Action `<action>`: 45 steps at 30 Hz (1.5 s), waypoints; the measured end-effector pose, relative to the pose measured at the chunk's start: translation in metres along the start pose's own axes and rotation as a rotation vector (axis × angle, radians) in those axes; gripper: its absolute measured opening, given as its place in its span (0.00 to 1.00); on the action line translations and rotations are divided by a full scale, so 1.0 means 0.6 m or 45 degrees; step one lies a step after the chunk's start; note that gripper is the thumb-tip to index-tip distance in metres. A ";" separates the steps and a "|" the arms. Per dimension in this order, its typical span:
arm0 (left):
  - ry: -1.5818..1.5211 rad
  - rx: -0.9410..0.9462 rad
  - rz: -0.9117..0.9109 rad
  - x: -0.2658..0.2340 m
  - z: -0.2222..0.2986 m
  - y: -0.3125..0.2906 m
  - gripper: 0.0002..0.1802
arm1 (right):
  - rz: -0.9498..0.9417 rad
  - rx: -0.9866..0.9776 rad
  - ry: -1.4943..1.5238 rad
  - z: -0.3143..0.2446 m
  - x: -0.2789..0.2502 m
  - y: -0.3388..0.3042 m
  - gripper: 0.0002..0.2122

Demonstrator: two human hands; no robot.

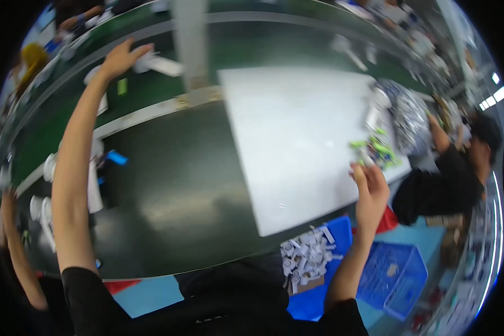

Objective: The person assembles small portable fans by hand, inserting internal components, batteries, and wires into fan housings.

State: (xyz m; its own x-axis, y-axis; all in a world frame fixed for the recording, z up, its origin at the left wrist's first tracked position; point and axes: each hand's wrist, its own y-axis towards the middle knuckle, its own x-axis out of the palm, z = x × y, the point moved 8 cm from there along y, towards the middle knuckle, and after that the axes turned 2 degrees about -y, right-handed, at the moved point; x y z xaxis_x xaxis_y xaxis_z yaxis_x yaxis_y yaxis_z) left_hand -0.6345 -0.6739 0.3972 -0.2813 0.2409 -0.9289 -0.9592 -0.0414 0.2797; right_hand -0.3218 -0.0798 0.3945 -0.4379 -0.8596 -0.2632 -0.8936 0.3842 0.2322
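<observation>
My left hand (pixel 120 60) reaches far out over the green conveyor belt (pixel 252 47), thumb and fingers apart. Right beside its fingers lies a white plastic part (pixel 163 65) with a rounded end and a long handle. My right hand (pixel 371 190) is over the right part of a white sheet (pixel 297 140), its fingertips pinched together. Whatever they hold is too small and blurred to name. Just past those fingertips is a pile of small bright green pieces (pixel 381 151) with a whitish piece (pixel 366 157) among them.
White handled parts (pixel 43 210) and a blue tab (pixel 117 157) lie at left. A grey post (pixel 190 45) rises by the belt. A clear plastic bag (pixel 411 120) sits at right. Below are a blue bin (pixel 341 229) of small white parts and a blue crate (pixel 395 274). Co-workers (pixel 448 179) flank me.
</observation>
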 end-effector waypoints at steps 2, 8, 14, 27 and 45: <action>-0.007 0.128 -0.156 0.026 0.017 0.002 0.43 | 0.039 -0.007 -0.204 0.007 -0.044 0.048 0.11; -0.162 0.111 0.214 -0.085 0.037 -0.052 0.37 | 0.165 -0.163 -0.817 -0.022 -0.143 0.145 0.17; -0.426 0.159 -0.004 -0.202 0.091 -0.300 0.36 | 0.009 -0.189 -0.979 -0.038 -0.107 0.153 0.14; -0.736 0.427 -0.330 -0.114 0.345 -0.484 0.28 | -0.451 -0.678 -1.320 -0.022 -0.013 0.121 0.08; -0.925 0.540 -0.235 -0.104 0.355 -0.532 0.08 | -0.565 0.024 0.281 -0.129 0.165 -0.060 0.17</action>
State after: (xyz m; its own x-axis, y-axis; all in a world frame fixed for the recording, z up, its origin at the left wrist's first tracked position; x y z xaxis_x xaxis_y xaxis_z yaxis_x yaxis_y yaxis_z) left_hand -0.3050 -0.4694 0.4173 0.1052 0.7747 -0.6235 -0.8553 0.3904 0.3408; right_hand -0.3254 -0.2047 0.4327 0.0143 -0.9917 -0.1280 -0.9917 -0.0305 0.1250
